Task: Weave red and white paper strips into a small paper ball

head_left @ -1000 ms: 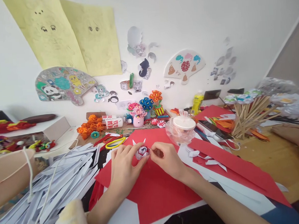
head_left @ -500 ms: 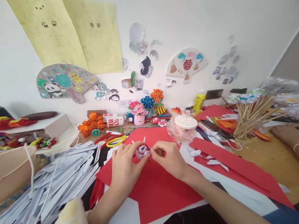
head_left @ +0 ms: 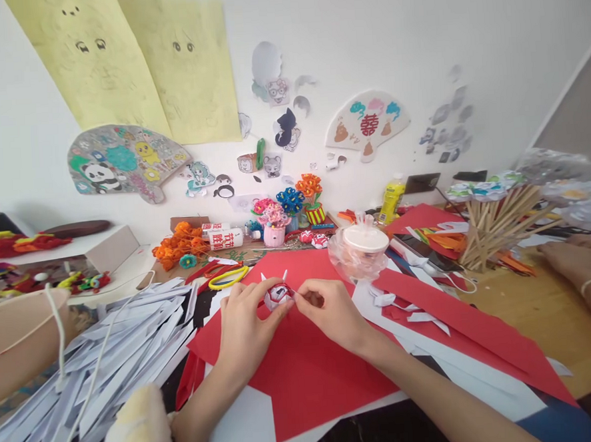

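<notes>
Left hand (head_left: 249,324) pinches the white-and-red paper ball (head_left: 278,295) near the centre of the frame. Right hand (head_left: 331,312), fingertips pinched together, meets its right edge above red paper (head_left: 325,372).

The white wall (head_left: 283,21) is softly lit and hung with yellow drawings (head_left: 181,74) and painted fans (head_left: 367,124). Wooden tabletop (head_left: 542,326) is exposed at right.

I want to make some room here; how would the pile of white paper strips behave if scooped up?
The white paper strips look thin, so likely very light. Lying loose across each other, they would probably slide apart and scatter.
</notes>
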`<state>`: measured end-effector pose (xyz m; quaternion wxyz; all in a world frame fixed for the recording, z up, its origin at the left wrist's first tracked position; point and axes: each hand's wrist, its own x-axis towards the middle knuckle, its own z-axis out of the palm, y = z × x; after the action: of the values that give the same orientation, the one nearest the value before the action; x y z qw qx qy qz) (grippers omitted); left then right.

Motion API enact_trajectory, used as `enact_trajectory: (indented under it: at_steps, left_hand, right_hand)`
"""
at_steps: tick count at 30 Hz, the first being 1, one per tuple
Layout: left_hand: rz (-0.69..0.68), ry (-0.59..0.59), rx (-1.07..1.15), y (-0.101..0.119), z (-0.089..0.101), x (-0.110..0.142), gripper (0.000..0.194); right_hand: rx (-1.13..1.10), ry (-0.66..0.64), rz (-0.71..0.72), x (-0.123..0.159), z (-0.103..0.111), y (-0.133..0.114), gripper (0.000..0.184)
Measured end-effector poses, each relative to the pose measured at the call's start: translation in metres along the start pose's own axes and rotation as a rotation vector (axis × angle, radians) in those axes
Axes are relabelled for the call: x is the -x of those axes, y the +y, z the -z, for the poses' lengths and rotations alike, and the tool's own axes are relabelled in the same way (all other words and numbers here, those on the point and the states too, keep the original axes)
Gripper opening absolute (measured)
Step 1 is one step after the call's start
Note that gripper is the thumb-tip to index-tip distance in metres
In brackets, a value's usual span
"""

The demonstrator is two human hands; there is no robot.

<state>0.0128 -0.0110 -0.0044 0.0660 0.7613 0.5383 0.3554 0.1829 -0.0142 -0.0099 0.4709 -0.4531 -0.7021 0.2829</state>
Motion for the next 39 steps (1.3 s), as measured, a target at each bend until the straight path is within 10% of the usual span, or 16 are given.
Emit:
enact_trajectory:
  at_steps: [15, 39]
  left_hand:
    - [-0.025, -0.042, 0.228, -0.0045, 0.0016, -0.0011, 0.032]
    - [-0.096, -0.129, 0.008, -0.0018, -0.0006, 0.0019, 0.028]
  right_hand:
    - [0.003, -0.013, 0.019, -0.0045, 0.0072, -0.0019, 0.020]
    - [0.094, -0.154, 0.194, 0.0026, 0.0028, 0.0000, 0.018]
